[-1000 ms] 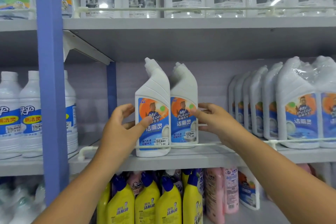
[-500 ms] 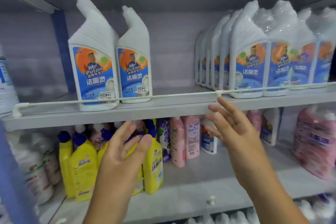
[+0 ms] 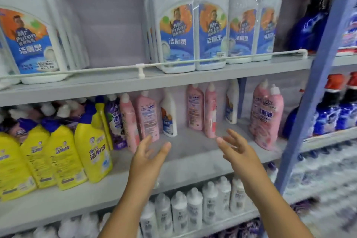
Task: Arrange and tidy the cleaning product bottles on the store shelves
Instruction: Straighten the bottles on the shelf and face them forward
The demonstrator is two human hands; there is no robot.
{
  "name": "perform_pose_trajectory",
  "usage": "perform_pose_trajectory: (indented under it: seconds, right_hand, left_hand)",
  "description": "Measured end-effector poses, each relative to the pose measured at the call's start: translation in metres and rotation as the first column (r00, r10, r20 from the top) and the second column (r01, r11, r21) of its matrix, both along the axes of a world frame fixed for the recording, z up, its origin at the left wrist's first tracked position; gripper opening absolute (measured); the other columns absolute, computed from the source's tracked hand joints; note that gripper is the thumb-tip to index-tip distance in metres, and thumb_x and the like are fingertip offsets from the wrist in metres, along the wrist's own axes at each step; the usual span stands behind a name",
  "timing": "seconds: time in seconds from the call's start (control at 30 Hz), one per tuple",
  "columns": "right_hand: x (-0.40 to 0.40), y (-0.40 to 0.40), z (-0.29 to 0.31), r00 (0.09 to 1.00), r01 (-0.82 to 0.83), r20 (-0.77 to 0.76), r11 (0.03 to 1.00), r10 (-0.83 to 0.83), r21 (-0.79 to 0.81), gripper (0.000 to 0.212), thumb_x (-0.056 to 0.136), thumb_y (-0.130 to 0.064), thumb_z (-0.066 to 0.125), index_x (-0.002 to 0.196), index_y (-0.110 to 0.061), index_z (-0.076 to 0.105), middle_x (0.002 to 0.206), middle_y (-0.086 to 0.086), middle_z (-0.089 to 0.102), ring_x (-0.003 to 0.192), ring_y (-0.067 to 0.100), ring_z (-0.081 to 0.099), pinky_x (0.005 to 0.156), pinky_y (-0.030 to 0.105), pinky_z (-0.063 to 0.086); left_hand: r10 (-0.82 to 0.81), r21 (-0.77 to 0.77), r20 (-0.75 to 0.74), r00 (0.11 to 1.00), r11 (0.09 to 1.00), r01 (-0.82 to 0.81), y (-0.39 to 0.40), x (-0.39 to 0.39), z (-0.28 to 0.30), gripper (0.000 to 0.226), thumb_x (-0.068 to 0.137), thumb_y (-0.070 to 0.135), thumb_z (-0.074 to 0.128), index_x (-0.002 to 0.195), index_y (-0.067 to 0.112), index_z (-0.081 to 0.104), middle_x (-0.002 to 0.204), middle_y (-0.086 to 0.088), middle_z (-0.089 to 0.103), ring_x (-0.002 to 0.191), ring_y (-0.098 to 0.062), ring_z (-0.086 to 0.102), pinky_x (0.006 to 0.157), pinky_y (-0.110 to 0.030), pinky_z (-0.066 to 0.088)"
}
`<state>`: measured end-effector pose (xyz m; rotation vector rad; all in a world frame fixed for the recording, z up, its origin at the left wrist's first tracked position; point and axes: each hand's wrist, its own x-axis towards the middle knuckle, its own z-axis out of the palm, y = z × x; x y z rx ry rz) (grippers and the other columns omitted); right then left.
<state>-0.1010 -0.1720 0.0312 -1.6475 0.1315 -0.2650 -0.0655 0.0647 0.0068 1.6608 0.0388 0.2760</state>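
The middle shelf (image 3: pixel 193 162) looks like the job in hand: its pink bottles (image 3: pixel 147 118) stand scattered toward the back, some turned label-away, with a small white bottle (image 3: pixel 169 119) stranded among them, while the yellow bottles (image 3: pixel 92 147) at the left sit forward in a neat row. Both arms reach in over the shelf edge. The left hand (image 3: pixel 148 157) and right hand (image 3: pixel 236 148) are spread and empty, palms facing, near the pink ones but touching nothing.
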Motion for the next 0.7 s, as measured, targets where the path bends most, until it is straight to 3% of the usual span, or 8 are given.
perform_pose_trajectory:
  seconds: [0.27,0.4,0.47,0.53,0.57,0.63,0.7]
  right_hand:
    - [0.045,-0.051,-0.028,0.995,0.076,-0.06,0.997,-0.074,0.022,0.081,0.08,-0.062,0.069,0.152,-0.035,0.041,0.145,-0.009,0.053,0.124,0.02,0.06,0.098,0.039,0.049]
    - [0.094,-0.068,-0.037,0.989,0.128,-0.077,0.992,-0.127,0.007,0.075,0.089,-0.052,0.069,0.154,-0.028,0.039,0.147,-0.005,0.052,0.123,0.021,0.06,0.084,0.03,0.048]
    - [0.122,-0.077,-0.04,0.982,0.164,-0.09,0.986,-0.165,-0.015,0.073,0.091,-0.049,0.069,0.153,-0.024,0.041,0.145,-0.005,0.053,0.123,0.02,0.059,0.087,0.033,0.046]
    - [0.151,-0.087,-0.044,0.975,0.189,-0.104,0.98,-0.194,-0.056,0.07,0.091,-0.047,0.071,0.15,-0.022,0.045,0.145,-0.003,0.054,0.121,0.018,0.057,0.095,0.038,0.048]
    - [0.165,-0.091,-0.045,0.973,0.201,-0.1,0.977,-0.208,-0.071,0.068,0.091,-0.045,0.072,0.149,-0.02,0.047,0.145,0.0,0.054,0.12,0.019,0.057,0.098,0.039,0.048]
    - [0.196,-0.099,-0.047,0.968,0.222,-0.096,0.969,-0.233,-0.112,0.061,0.092,-0.039,0.072,0.144,-0.016,0.05,0.139,0.004,0.058,0.113,0.02,0.06,0.094,0.03,0.049]
    - [0.227,-0.106,-0.045,0.955,0.245,-0.124,0.952,-0.269,-0.182,0.049,0.095,-0.036,0.069,0.135,-0.014,0.052,0.129,0.005,0.06,0.104,0.02,0.063,0.087,0.021,0.051]
  left_hand:
    - [0.058,0.069,-0.049,0.997,0.996,-0.055,-0.039,0.051,-0.018,0.073,0.087,0.042,0.078,0.151,0.023,0.046,0.152,0.007,0.05,0.133,-0.014,0.052,0.105,-0.032,0.042]
    - [0.124,0.041,-0.09,0.988,0.992,-0.121,-0.05,0.101,-0.025,0.066,0.087,0.036,0.08,0.145,0.021,0.051,0.144,0.004,0.055,0.13,-0.017,0.054,0.098,-0.027,0.038]
    - [0.157,0.05,-0.103,0.982,0.987,-0.152,-0.056,0.13,-0.025,0.053,0.088,0.032,0.08,0.134,0.022,0.057,0.135,0.003,0.061,0.127,-0.019,0.057,0.096,-0.027,0.037]
    - [0.184,0.088,-0.055,0.981,0.98,-0.179,-0.06,0.158,-0.027,0.027,0.089,0.024,0.079,0.106,0.032,0.058,0.107,0.015,0.063,0.11,-0.014,0.059,0.089,-0.024,0.036]
    - [0.199,0.107,-0.016,0.98,0.975,-0.196,-0.062,0.17,-0.025,0.029,0.089,0.02,0.078,0.098,0.033,0.054,0.096,0.022,0.056,0.098,-0.006,0.057,0.086,-0.023,0.035]
    - [0.228,0.134,0.048,0.972,0.963,-0.232,-0.065,0.195,-0.026,0.034,0.087,0.016,0.08,0.107,0.024,0.053,0.093,0.022,0.052,0.079,0.007,0.052,0.083,-0.024,0.038]
    - [0.265,0.152,0.066,0.962,0.95,-0.272,-0.07,0.215,-0.026,0.045,0.082,0.018,0.084,0.114,0.018,0.052,0.097,0.011,0.056,0.076,-0.001,0.051,0.083,-0.032,0.044]
